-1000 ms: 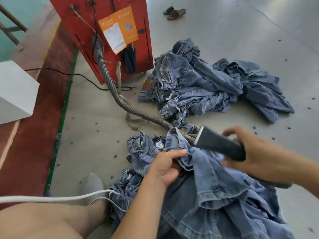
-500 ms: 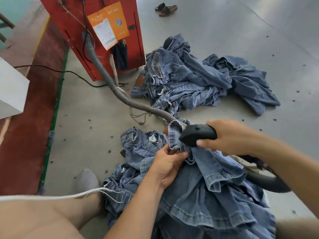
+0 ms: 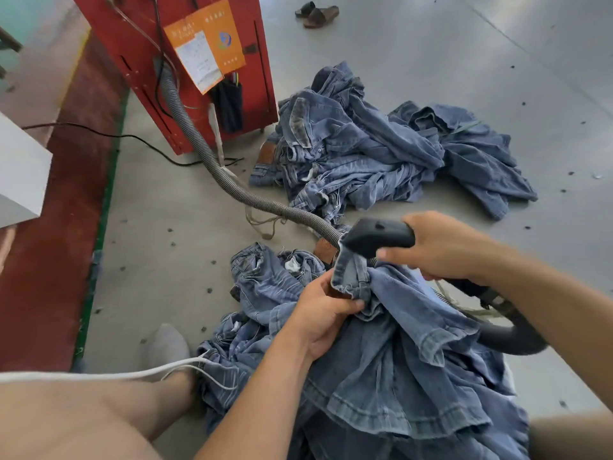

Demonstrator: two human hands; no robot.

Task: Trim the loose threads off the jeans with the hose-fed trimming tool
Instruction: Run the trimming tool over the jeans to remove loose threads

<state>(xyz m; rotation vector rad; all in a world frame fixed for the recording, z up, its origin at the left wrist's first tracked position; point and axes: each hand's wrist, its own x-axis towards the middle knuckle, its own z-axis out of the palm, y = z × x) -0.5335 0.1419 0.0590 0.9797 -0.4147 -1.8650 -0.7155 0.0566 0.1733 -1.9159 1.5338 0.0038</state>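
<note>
The right hand [image 3: 444,247] wraps its fingers and thumb around the black handle of the trimming tool [image 3: 378,236], whose wide nozzle end points left and touches the raised edge of the denim. Just below it, the left hand [image 3: 323,313] pinches a bunched fold of the jeans [image 3: 398,353], thumb on top, holding a strip of waistband upright against the tool's mouth. These jeans lie heaped over the person's lap and spill onto the grey floor [image 3: 431,44] in front.

A grey ribbed hose [image 3: 238,190] runs from near the tool's head across the floor and up the side of a red machine cabinet [image 3: 139,54]. An orange card with a white sheet [image 3: 205,51] hangs on the cabinet's front. A dark curved hose section [image 3: 510,336] shows under the right forearm.

To the right of the cabinet, beyond the hands, a second pile of jeans [image 3: 381,154] sits on the floor, apart from the held pair. A pair of sandals [image 3: 316,15] lies far off at the top. A white cord [image 3: 99,376] crosses the person's bare leg, beside a grey-socked foot [image 3: 166,343]. A black cable [image 3: 99,136] trails left of the cabinet across a red floor strip [image 3: 49,260], near a white box [image 3: 20,171].
</note>
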